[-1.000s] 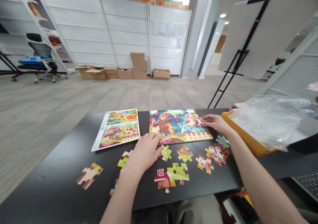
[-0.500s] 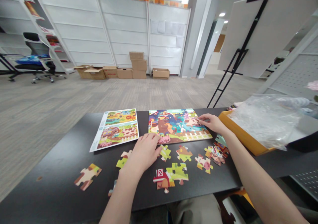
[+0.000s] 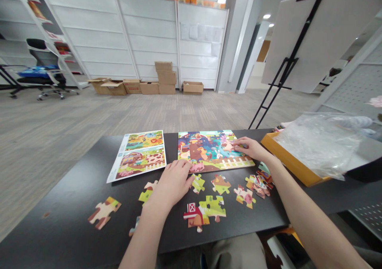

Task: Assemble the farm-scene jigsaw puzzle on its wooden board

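My left hand (image 3: 175,180) lies flat, palm down, its fingertips at the front left edge of the farm puzzle board (image 3: 209,166). It holds nothing. Over the right side of the board, my right hand (image 3: 252,148) has its fingers on a cow-patterned puzzle piece (image 3: 228,146); the fingertips partly hide it. Close to my left hand are a green piece (image 3: 197,184) and a brown and green piece (image 3: 221,184). Nearer me lie joined pieces with a red barn (image 3: 195,214). A pink pig piece (image 3: 244,196) rests below my right forearm.
A printed picture sheet (image 3: 141,157) lies left of the board. At far left is a brown-and-cream piece (image 3: 104,212). Several pieces overlap (image 3: 259,184) at right. A yellow box (image 3: 294,163) with clear plastic wrapping (image 3: 322,141) stands at the table's right, near a black easel (image 3: 279,86).
My right hand has shifted slightly left over the board, its fingers now covering more of the cow-patterned area. My left hand stays in place.
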{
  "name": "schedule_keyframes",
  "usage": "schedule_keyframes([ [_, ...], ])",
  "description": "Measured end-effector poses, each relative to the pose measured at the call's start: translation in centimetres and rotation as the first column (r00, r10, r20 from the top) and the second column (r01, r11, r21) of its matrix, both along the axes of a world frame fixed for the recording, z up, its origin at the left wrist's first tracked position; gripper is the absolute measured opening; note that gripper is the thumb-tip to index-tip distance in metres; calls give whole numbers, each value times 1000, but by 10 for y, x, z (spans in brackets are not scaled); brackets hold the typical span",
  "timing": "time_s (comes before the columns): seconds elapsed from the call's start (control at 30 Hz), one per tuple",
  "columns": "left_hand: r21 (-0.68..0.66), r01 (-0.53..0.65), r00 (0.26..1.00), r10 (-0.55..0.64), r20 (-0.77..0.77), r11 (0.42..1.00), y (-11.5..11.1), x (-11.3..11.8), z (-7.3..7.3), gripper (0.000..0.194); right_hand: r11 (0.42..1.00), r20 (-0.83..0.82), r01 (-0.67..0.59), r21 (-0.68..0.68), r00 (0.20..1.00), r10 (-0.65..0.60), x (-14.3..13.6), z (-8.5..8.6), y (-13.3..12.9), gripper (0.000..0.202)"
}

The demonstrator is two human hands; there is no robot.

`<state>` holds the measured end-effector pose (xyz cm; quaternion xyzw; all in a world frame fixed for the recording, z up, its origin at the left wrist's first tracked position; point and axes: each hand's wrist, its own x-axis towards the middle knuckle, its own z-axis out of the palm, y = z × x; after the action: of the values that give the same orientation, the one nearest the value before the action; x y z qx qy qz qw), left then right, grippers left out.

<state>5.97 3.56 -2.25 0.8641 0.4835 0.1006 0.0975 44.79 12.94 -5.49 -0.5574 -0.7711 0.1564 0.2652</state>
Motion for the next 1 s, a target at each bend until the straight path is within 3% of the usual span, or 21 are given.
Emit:
schedule_keyframes([
  [0.33,-17,-11,1000,11,-10,1000,0,1,1,26,1000,-2,7,9,1000,-7,-1,0,-1,30],
  [0.6,-20,-17,1000,17,-2,1000,2,-1,-2,26,995,-5,93,35,996,-92,11,6,-6,39],
  [1.0,-31,-31,999,31,-11,999,0,0,3,25,1000,71,-10,-1,997,10,-12,10,-7,37],
])
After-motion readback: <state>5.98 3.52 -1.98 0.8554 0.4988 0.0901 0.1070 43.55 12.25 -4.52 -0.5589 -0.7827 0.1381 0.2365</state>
